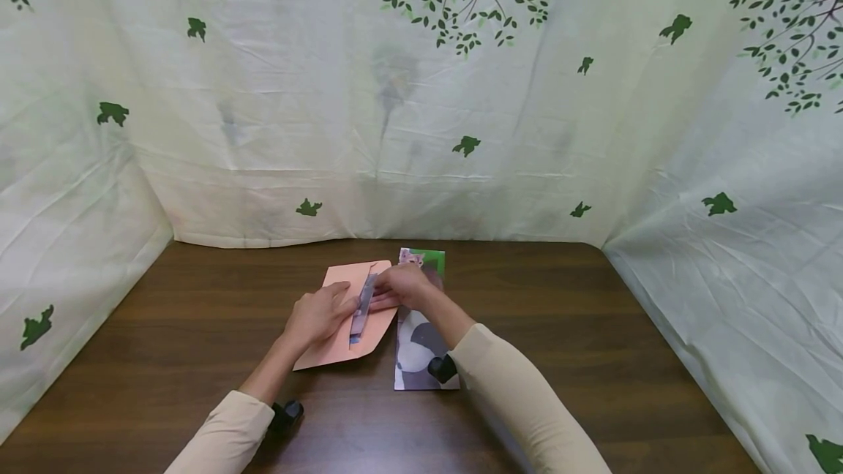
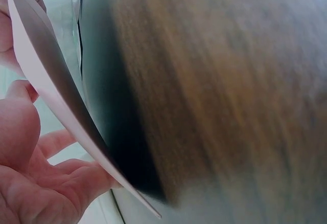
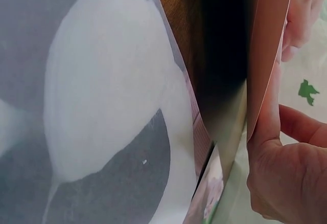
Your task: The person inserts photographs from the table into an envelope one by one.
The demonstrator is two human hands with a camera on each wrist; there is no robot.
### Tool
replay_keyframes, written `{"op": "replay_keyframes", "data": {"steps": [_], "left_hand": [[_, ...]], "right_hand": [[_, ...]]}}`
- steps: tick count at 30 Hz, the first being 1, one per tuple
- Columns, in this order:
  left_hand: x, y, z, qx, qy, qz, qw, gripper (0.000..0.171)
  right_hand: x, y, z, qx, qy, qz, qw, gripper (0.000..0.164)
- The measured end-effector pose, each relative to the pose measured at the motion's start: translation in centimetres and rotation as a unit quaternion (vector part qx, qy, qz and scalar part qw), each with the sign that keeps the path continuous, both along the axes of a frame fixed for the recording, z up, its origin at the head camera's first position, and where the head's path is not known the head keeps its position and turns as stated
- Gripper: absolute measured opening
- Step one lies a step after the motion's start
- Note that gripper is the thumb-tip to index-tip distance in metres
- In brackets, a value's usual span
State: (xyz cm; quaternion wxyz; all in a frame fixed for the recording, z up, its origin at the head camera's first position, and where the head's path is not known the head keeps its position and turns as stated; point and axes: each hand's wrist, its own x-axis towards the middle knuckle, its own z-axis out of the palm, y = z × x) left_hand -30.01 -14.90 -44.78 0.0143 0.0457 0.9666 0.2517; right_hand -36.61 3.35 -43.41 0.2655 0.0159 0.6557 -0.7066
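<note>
In the head view a peach paper envelope (image 1: 342,276) with a cut-cornered lower end lies tilted near the table's middle. A slim grey-blue printed paper strip (image 1: 358,320) shows along the opening in its face. My left hand (image 1: 320,315) rests on the envelope's left part, fingers stretched over the paper towards the strip. From the right, my right hand (image 1: 403,285) pinches at the strip's upper end, fingertips partly hidden. In the right wrist view that hand (image 3: 291,168) is close against the envelope's edge (image 3: 265,55).
A printed sheet or booklet (image 1: 415,350) with a grey-and-white picture and a green top corner lies right of the envelope, partly under the right forearm. Behind the brown wooden table (image 1: 560,328) hangs a white curtain (image 1: 316,93) with green leaf prints.
</note>
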Motion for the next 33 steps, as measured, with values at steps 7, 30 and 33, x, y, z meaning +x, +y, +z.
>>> {"op": "replay_keyframes", "data": {"steps": [7, 30, 33], "left_hand": [[0.1, 0.0, 0.0, 0.002, 0.001, 0.001, 1.0000, 0.059], [0.0, 0.0, 0.0, 0.004, 0.006, 0.001, 1.0000, 0.060], [0.0, 0.0, -0.1, 0.004, 0.006, 0.001, 1.0000, 0.060]], "right_hand": [[0.1, -0.3, -0.1, 0.005, -0.006, 0.000, 1.000, 0.017], [0.4, -1.2, -0.5, 0.003, 0.000, -0.043, 0.999, 0.016], [0.4, -1.2, -0.5, 0.008, -0.002, -0.042, 0.999, 0.018]]}}
